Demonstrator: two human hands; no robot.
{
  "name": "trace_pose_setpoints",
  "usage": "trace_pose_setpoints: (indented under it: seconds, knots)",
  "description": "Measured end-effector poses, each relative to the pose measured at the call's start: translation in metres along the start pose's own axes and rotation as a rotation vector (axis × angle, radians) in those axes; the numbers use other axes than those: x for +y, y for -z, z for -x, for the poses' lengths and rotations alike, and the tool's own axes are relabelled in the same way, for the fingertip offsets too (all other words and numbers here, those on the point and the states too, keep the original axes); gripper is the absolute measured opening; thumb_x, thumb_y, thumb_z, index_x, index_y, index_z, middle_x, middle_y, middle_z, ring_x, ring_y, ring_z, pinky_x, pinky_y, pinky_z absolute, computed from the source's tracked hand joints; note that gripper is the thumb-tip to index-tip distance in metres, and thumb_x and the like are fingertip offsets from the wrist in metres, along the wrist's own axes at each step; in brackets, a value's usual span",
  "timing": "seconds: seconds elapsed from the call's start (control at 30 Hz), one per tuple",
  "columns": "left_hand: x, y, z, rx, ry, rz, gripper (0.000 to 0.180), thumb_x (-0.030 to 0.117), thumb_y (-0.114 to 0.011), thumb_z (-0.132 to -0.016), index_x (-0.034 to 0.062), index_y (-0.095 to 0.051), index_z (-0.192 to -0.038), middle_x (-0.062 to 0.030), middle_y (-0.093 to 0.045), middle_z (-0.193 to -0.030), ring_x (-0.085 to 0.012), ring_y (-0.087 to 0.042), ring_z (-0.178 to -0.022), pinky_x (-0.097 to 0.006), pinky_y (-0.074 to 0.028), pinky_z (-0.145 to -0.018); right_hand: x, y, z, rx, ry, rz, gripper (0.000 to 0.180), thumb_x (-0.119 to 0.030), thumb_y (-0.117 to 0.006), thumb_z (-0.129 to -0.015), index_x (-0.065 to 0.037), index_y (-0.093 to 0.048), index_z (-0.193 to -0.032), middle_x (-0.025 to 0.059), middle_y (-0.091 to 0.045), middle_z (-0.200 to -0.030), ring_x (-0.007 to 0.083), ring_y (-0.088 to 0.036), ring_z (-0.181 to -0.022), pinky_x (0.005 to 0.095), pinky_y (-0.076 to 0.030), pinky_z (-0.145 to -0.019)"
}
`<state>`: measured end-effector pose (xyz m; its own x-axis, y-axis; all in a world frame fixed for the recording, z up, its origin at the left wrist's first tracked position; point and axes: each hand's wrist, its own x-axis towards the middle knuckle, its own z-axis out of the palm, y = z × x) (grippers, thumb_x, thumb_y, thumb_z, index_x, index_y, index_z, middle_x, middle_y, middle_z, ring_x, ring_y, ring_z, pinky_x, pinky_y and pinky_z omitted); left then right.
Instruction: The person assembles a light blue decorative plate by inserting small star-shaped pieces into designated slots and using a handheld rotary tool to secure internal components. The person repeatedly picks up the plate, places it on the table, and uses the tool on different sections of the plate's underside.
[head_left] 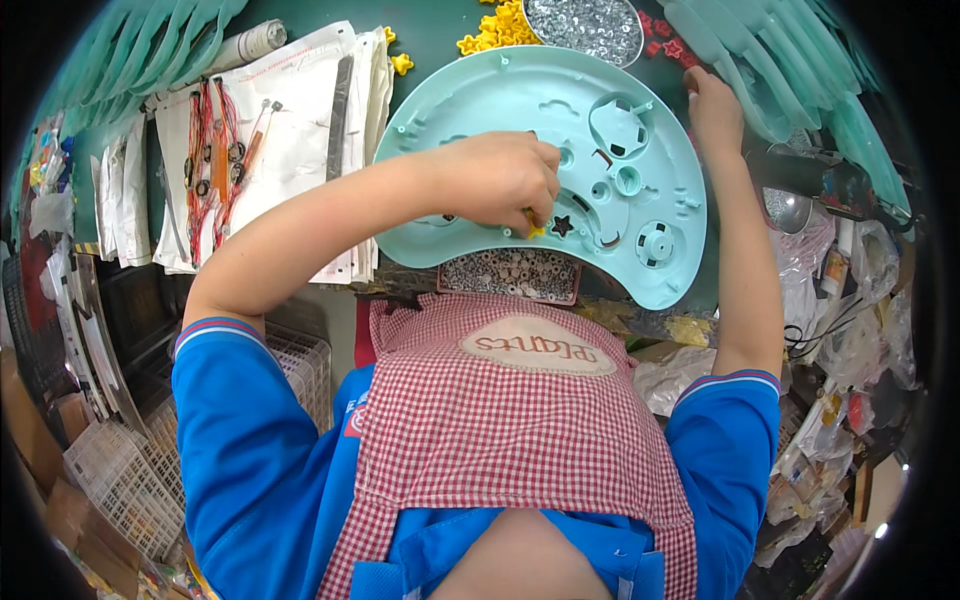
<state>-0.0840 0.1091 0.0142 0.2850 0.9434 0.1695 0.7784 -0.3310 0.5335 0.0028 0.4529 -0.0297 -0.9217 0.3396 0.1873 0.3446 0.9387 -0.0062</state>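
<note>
A turquoise curved plastic shell lies on the bench in front of me, its inner side with posts and cut-outs facing up. Over its near middle, my left hand pinches a yellow star piece down at the shell's surface. Just right of it is a dark star-shaped hole. My right hand reaches past the shell's far right edge, fingers curled beside small red star pieces. Whatever its fingertips grip is hidden.
A round dish of small clear parts stands beyond the shell, beside piled yellow stars. A tray of small metal parts sits at the near edge. Red wires lie on papers at left. Turquoise parts are stacked far right.
</note>
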Motion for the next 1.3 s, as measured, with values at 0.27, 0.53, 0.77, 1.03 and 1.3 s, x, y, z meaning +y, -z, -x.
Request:
trace_pose_setpoints:
  seconds: [0.27, 0.53, 0.77, 1.03, 1.3]
  knots:
    - [0.015, -0.006, 0.008, 0.033, 0.183, -0.127, 0.017, 0.015, -0.067, -0.073, 0.0092, -0.072, -0.088, 0.0021, -0.066, -0.091, -0.0189, -0.059, -0.099, -0.038, -0.049, -0.09, -0.02, 0.022, -0.001, 0.057, -0.115, -0.143, 0.028, -0.019, -0.062, -0.089, -0.013, -0.068, -0.115, 0.0121, -0.069, -0.105, 0.0304, -0.066, -0.096, 0.039, -0.051, -0.081]
    - [0.066, -0.027, 0.032, 0.21, 0.403, -0.334, 0.019, 0.018, -0.068, -0.075, 0.0081, -0.071, -0.091, -0.0027, -0.071, -0.098, -0.021, -0.063, -0.105, -0.037, -0.046, -0.093, -0.122, 0.095, 0.083, -0.341, 0.56, -0.7, 0.019, -0.006, -0.071, -0.073, -0.011, -0.068, -0.09, 0.0031, -0.065, -0.083, 0.0207, -0.059, -0.092, 0.0415, -0.036, -0.099]
    - [0.101, -0.059, 0.029, 0.284, 0.34, -0.371, 0.018, 0.014, -0.063, -0.073, 0.0084, -0.067, -0.089, 0.0003, -0.057, -0.071, -0.0109, -0.061, -0.061, -0.025, -0.049, -0.049, -0.129, 0.074, 0.098, -0.332, 0.646, -0.555, 0.017, -0.009, -0.076, -0.071, -0.014, -0.074, -0.087, 0.0011, -0.053, -0.089, 0.0203, -0.054, -0.093, 0.0451, -0.03, -0.102]
    - [0.093, -0.082, 0.01, 0.117, 0.469, -0.379, 0.005, 0.013, -0.06, -0.075, 0.0096, -0.058, -0.078, -0.0017, -0.057, -0.074, -0.0147, -0.064, -0.066, -0.027, -0.052, -0.052, -0.135, 0.066, 0.102, -0.163, 0.53, -0.558, 0.017, -0.016, -0.079, -0.07, -0.012, -0.068, -0.081, 0.0002, -0.056, -0.089, 0.021, -0.055, -0.089, 0.0414, -0.037, -0.091]
    - [0.106, -0.054, 0.028, 0.21, 0.525, -0.132, 0.005, 0.01, -0.062, -0.075, 0.0074, -0.058, -0.076, -0.0037, -0.057, -0.074, -0.0201, -0.064, -0.07, -0.033, -0.053, -0.057, -0.167, 0.087, 0.193, -0.281, 0.589, -0.455, 0.005, -0.01, -0.06, -0.078, -0.008, -0.059, -0.083, 0.0046, -0.056, -0.072, 0.0188, -0.065, -0.068, 0.0311, -0.052, -0.053]
